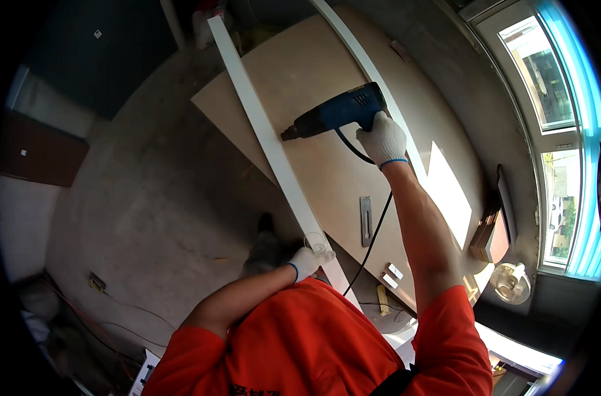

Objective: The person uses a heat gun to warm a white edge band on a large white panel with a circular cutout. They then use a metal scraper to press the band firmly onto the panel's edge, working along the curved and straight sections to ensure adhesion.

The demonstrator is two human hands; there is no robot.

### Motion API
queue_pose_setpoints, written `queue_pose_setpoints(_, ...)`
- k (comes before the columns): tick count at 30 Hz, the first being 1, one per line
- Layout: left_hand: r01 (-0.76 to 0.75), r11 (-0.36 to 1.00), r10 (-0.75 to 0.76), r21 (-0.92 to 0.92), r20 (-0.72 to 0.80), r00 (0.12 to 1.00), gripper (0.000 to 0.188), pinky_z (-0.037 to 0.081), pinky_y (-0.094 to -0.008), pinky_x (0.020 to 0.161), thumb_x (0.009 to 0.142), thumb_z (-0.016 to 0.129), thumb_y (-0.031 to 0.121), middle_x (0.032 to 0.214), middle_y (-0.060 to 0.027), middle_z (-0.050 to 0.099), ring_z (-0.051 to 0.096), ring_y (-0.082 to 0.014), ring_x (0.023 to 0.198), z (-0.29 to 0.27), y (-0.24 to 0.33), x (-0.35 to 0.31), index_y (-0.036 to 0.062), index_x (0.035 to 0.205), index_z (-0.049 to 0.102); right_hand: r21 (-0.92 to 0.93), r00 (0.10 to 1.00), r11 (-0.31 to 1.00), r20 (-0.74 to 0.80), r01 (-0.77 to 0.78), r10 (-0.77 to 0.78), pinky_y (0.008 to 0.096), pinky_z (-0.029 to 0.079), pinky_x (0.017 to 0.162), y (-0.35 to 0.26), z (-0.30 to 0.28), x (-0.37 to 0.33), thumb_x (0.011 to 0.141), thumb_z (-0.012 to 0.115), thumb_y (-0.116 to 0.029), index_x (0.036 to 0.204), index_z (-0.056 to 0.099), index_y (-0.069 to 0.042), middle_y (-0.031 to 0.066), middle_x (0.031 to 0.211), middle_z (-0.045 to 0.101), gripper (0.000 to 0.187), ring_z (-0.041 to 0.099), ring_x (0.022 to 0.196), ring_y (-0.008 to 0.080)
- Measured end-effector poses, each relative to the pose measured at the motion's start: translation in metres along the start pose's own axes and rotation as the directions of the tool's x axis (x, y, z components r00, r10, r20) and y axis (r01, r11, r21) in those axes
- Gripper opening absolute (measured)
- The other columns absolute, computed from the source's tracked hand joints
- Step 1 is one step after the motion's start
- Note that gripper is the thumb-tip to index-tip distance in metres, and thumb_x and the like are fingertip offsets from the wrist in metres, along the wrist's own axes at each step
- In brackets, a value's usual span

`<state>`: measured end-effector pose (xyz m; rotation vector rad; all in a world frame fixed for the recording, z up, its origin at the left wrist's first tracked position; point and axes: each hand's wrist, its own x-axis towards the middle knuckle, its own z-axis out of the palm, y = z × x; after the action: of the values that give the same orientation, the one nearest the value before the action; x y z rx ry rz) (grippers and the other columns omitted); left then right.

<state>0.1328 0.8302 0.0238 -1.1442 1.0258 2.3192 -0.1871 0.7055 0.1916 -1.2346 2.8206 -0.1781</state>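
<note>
Gloves cover both hands: the right hand (381,138) grips the blue heat gun (336,113) over the bench (313,79), while the left hand (308,261) pinches the long white strip (261,119), likely light and whippy, near its close end.

Orange tee, wht gloves w/ blue cuffs

Glossy blue plastic heat gun (340,113), smooth white strip (274,142), matt plywood sheet (327,72), knitted cloth gloves (382,138).

metal bracket (366,220) on board | fan (509,282) by window (552,79) | grey floor (155,198)
</note>
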Motion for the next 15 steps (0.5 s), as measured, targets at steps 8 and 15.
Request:
queue_pose_setpoints(8,-0.038,0.999,0.037,0.029,0.018,0.999,0.041,0.061,-0.0381,0.062,0.099,0.081,0.042,0.098,-0.0083,0.08,0.079,-0.0225,0.079,0.0,-0.011,0.01,0.0045,0.116,0.076,0.037,0.998,0.999,-0.063,-0.01,0.012,0.0518,0.061,0.083,-0.03,0.007,0.039,0.083,0.075,-0.027,0.102,0.071,0.003,0.0278,0.093,0.077,0.036,0.077,0.09,0.0453)
queue_pose_setpoints(15,-0.037,0.998,0.039,0.048,-0.043,0.998,0.042,0.059,-0.036,0.061,0.097,0.081,0.048,0.095,-0.0075,0.08,0.078,-0.0205,0.075,0.0,-0.018,0.007,0.0096,0.112,0.077,-0.06,0.998,0.997,0.016,0.055,-0.054,0.0512,0.062,0.083,-0.007,-0.013,0.003,0.082,0.074,-0.025,0.107,0.07,0.004,0.0279,0.091,0.077,0.04,0.077,0.089,0.0453)
